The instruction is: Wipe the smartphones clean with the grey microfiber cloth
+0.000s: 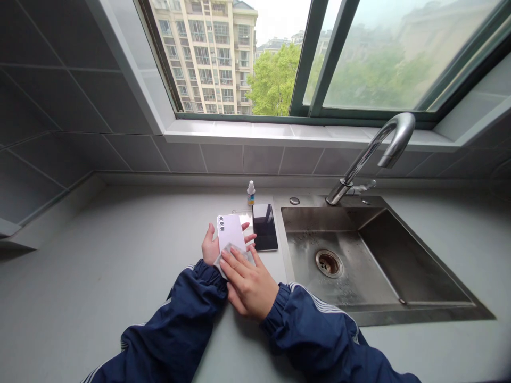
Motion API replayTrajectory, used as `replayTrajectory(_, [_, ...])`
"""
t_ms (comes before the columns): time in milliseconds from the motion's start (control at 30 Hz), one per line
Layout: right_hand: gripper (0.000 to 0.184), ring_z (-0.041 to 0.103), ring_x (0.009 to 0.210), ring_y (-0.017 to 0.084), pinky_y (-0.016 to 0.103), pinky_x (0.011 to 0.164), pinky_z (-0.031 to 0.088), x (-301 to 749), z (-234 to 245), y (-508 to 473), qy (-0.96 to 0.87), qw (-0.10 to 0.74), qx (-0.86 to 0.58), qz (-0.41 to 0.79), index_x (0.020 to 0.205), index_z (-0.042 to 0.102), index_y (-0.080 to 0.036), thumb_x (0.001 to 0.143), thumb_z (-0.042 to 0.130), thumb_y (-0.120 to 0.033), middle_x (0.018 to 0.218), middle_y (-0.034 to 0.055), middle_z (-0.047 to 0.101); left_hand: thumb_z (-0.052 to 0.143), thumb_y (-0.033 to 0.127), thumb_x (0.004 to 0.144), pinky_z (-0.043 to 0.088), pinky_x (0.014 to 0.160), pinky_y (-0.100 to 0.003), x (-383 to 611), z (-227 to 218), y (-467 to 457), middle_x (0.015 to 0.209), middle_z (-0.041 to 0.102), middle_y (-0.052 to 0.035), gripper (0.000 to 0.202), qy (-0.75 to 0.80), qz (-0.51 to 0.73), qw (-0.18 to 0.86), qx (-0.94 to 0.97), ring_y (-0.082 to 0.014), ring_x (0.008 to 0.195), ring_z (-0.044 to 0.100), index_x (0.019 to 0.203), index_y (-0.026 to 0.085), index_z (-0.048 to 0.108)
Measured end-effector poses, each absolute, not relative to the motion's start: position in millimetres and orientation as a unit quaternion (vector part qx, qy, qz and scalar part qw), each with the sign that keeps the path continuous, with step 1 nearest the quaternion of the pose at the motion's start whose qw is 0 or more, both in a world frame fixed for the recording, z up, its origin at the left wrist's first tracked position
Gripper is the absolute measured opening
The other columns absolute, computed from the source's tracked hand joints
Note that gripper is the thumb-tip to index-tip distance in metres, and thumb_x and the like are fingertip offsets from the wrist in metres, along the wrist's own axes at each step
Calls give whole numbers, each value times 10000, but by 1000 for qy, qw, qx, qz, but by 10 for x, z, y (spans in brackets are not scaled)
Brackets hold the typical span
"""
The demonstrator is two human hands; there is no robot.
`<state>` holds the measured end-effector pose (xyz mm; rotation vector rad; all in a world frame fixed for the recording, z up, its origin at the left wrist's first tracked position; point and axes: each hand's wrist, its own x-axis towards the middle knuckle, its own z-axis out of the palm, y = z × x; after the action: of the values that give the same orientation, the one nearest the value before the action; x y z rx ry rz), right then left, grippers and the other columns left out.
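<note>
A pale lilac smartphone (235, 230), its back with several camera lenses facing up, lies in my left hand (209, 249). The thumb shows on its left side and fingertips stick out past its right edge. My right hand (251, 283) presses a thin whitish wipe or cloth (219, 263) onto the phone's lower end with its fingers laid over it. Part of the cloth and the phone's bottom are hidden under that hand. Just right of the phone, a second phone with a dark screen (265, 227) rests on the counter. A small white-capped bottle (250, 193) stands upright behind it.
A steel sink (319, 287) with a drain (329, 263) is set into the pale counter (120, 255) on the right. A chrome tap (359, 154) rises behind it. Along the back run a tiled wall and a window (303, 64). Something clear and flat lies partly behind the lilac phone.
</note>
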<state>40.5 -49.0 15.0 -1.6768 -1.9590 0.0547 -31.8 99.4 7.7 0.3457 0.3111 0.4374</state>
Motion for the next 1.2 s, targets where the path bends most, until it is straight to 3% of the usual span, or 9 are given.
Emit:
replayTrajectory(167, [689,267,1519,321,624,1226,165,422,180,-504,-702,276,-656,28,1504,415,-117,825,507,-186,1614,114,341,324,693,930,472,958,-626,-313,71,995,1386,597,-230,857,155,225,948,164,-446,1120,655,1559,111,323])
replayTrajectory(333, [728,215,1539,289,622,1243,61,409,168,-505,-735,260,-625,39,1527,378,-139,809,490,-187,1632,74,300,317,707,925,484,949,-601,-313,75,996,1401,589,-225,883,160,208,950,168,-436,1125,654,1566,100,302])
replayTrajectory(467, [780,223,1534,314,664,1219,108,442,117,-486,-688,244,-682,45,1530,368,-113,756,467,-109,1643,86,260,292,675,942,477,956,-606,-301,101,979,1354,621,-234,864,170,230,942,176,-439,1088,671,1561,72,297])
replayTrajectory(567, [796,174,1549,298,652,1227,95,443,103,-485,-731,242,-636,42,1536,356,-118,748,470,-106,1644,75,259,297,646,945,480,934,-614,-294,128,976,1339,631,-231,841,176,211,945,175,-449,1077,673,1569,82,276])
replayTrajectory(767, [819,217,1536,319,646,1219,163,410,131,-492,-677,250,-691,45,1537,350,-93,727,469,-91,1644,106,253,330,496,939,477,959,-598,-286,127,968,1348,630,-222,758,181,231,937,192,-436,1054,687,1559,62,293])
replayTrajectory(933, [842,163,1552,292,608,1248,83,338,129,-504,-727,266,-631,53,1540,349,-111,710,491,-119,1651,82,244,414,492,882,498,953,-554,-295,121,977,1335,638,-224,792,176,187,949,184,-430,1102,671,1535,50,339])
replayTrajectory(1067, [830,175,1548,302,600,1245,115,324,117,-500,-686,274,-672,60,1532,362,-87,709,472,-90,1649,91,248,422,457,865,505,933,-576,-284,161,960,1363,616,-227,783,187,227,934,202,-430,1082,678,1529,50,345])
replayTrajectory(1200, [871,135,1558,286,584,1257,51,317,111,-506,-719,276,-635,57,1540,347,-95,681,489,-102,1658,74,224,454,502,842,520,928,-519,-288,190,956,1342,625,-243,816,182,176,946,204,-432,1129,658,1501,24,388])
